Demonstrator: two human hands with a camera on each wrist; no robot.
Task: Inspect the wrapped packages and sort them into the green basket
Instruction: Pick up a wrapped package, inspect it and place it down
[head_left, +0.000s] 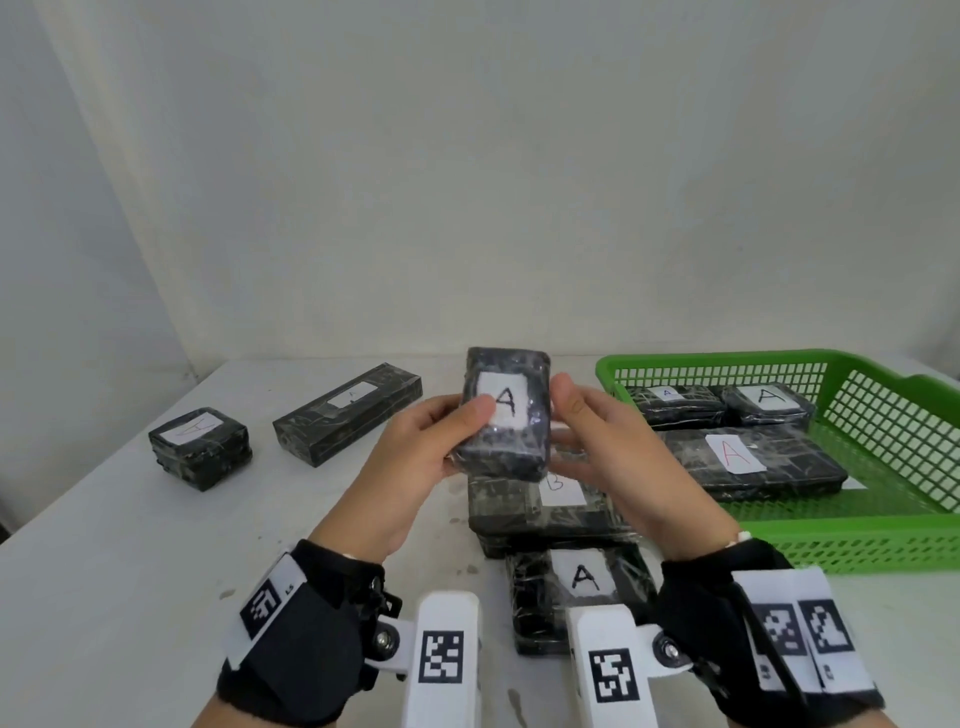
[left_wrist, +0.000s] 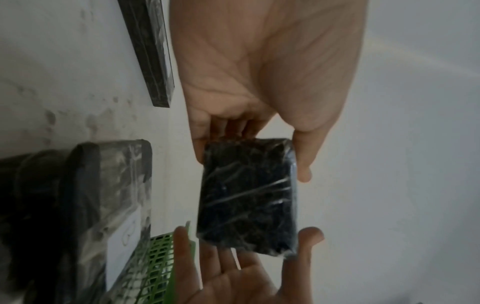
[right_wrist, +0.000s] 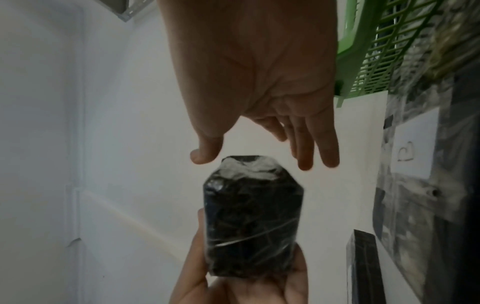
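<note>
A small black wrapped package (head_left: 506, 415) with a white label marked "A" is held up above the table. My left hand (head_left: 467, 436) grips its left side, thumb on the label and fingers behind. The left wrist view shows that left hand (left_wrist: 253, 162) clamping the package (left_wrist: 249, 197) between thumb and fingers. My right hand (head_left: 571, 431) is beside the package's right edge with straight fingers; in the right wrist view this right hand (right_wrist: 259, 156) hovers spread just over the package (right_wrist: 252, 222) end. The green basket (head_left: 727, 358) stands at the right.
The basket holds a large package (head_left: 748, 462) with a red "A" and two smaller ones behind it. Under my hands lies a stacked package marked "B" (head_left: 550, 504), and nearer me another "A" package (head_left: 582, 587). A long package (head_left: 348, 410) and a small square one (head_left: 200, 447) lie at the left.
</note>
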